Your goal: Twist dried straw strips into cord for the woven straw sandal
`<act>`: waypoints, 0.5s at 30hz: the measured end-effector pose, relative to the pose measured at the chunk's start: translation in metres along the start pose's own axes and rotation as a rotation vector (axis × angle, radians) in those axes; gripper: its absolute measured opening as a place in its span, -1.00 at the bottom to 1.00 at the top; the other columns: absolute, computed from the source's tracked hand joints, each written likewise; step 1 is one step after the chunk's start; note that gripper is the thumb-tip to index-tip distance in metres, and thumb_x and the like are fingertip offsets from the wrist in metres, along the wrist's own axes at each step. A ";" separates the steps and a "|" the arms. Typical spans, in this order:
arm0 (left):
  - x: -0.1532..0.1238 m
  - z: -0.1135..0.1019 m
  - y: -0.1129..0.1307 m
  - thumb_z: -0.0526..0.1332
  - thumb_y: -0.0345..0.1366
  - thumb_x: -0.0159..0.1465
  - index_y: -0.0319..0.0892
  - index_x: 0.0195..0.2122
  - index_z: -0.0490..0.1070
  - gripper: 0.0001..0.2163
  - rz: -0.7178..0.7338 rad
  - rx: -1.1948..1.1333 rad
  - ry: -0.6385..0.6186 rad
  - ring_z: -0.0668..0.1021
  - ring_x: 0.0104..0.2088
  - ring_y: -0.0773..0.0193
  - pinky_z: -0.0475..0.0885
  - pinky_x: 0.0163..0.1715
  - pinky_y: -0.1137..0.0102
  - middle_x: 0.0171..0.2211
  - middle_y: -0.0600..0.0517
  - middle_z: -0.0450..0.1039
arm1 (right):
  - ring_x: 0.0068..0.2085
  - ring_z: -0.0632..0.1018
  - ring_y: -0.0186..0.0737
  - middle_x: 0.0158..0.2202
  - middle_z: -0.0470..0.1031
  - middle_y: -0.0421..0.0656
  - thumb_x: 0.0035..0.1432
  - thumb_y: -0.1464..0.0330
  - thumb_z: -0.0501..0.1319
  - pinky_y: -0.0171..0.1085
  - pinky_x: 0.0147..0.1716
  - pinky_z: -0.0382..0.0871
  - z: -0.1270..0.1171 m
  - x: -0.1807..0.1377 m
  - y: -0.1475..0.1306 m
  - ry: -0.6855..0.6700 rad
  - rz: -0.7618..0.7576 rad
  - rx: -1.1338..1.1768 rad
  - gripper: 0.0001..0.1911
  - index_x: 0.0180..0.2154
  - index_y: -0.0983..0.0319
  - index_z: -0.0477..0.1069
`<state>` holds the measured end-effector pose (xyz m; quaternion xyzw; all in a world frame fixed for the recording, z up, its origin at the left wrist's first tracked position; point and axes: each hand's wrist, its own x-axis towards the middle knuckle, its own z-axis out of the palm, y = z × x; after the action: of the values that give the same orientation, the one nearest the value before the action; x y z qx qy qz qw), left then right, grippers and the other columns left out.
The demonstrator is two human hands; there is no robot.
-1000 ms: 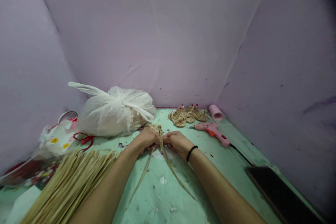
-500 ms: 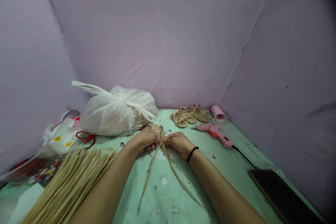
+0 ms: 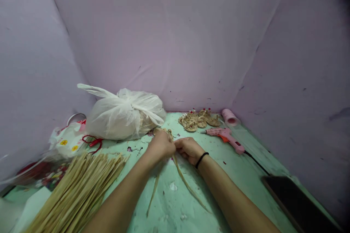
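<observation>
Both my hands meet at the middle of the green table (image 3: 246,174) over a small woven straw piece (image 3: 163,131). My left hand (image 3: 162,145) is closed over the piece and covers most of it. My right hand (image 3: 188,149), with a black band at the wrist, pinches the straw right beside the left. Two long loose straw strands (image 3: 188,187) trail from the hands toward me across the table.
A thick bundle of straw strips (image 3: 79,189) lies at front left. A tied white plastic bag (image 3: 125,114), red scissors (image 3: 93,141) and printed bags sit at left. Finished straw pieces (image 3: 197,120), a pink roll (image 3: 229,116) and a pink glue gun (image 3: 225,136) lie at back right. A dark slab (image 3: 298,204) is front right.
My left hand has shifted right and over the woven piece, covering more of it. The loose strands have swung a little. The view has drifted slightly.
</observation>
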<state>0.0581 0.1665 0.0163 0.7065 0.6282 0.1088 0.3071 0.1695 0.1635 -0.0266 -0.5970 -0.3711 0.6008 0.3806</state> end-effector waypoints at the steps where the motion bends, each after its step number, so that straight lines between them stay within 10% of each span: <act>1: -0.003 0.005 0.002 0.16 -0.43 -0.18 -0.22 -0.69 0.33 -0.99 0.000 0.051 0.047 0.37 -0.59 0.27 0.13 -0.62 0.47 -0.71 0.03 0.26 | -0.76 -0.05 -0.54 -0.85 -0.04 -0.39 -0.31 0.55 0.09 -0.41 -0.77 -0.28 0.000 0.001 0.001 0.001 -0.002 0.010 -0.81 -0.76 0.26 0.10; 9: -0.016 0.019 0.009 0.17 -0.44 -0.17 -0.24 -0.60 0.36 -0.94 0.055 0.144 0.161 0.47 -0.36 0.07 0.26 -0.45 0.39 -0.55 -0.12 0.39 | -0.75 0.00 -0.54 -0.83 0.04 -0.36 -0.37 0.56 0.06 -0.42 -0.76 -0.23 -0.003 0.005 0.003 -0.031 0.000 0.036 -0.88 -0.73 0.27 0.14; 15: -0.002 -0.015 -0.005 0.14 -0.36 -0.07 -0.26 -0.68 0.34 -0.88 0.013 -0.132 -0.163 0.31 -0.73 0.37 0.17 -0.68 0.49 -0.76 0.05 0.26 | -0.78 -0.06 -0.54 -0.88 -0.05 -0.38 -0.27 0.51 0.09 -0.42 -0.77 -0.32 -0.005 -0.002 -0.004 -0.096 0.022 -0.008 -0.88 -0.74 0.29 0.20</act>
<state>0.0451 0.1688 0.0256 0.6952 0.5881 0.0942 0.4024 0.1741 0.1635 -0.0226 -0.5729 -0.3847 0.6317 0.3533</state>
